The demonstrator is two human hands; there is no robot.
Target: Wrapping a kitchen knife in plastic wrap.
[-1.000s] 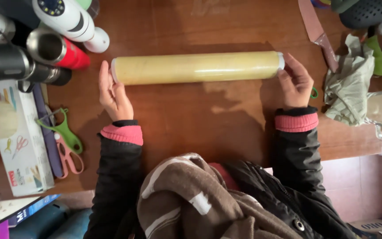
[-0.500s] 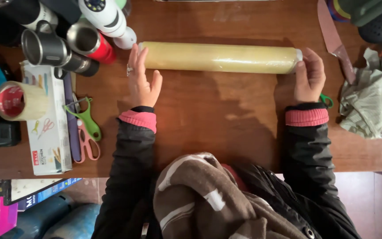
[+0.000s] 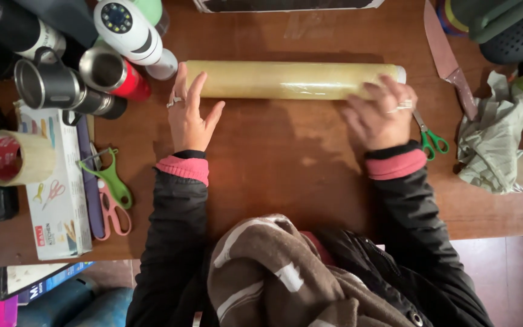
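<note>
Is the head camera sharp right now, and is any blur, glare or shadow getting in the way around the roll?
Head view: mostly sharp; the right hand is motion-blurred at the fingers, the left hand is crisp. The wrap roll shows a soft sheen, not blinding glare. The hands and body throw dark shadows on the wooden table below the roll.

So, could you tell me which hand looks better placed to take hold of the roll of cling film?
Probably the right hand: its fingers already curl over the end of the roll of cling film. The left hand lies flatter, fingertips only touching the other end.
</note>
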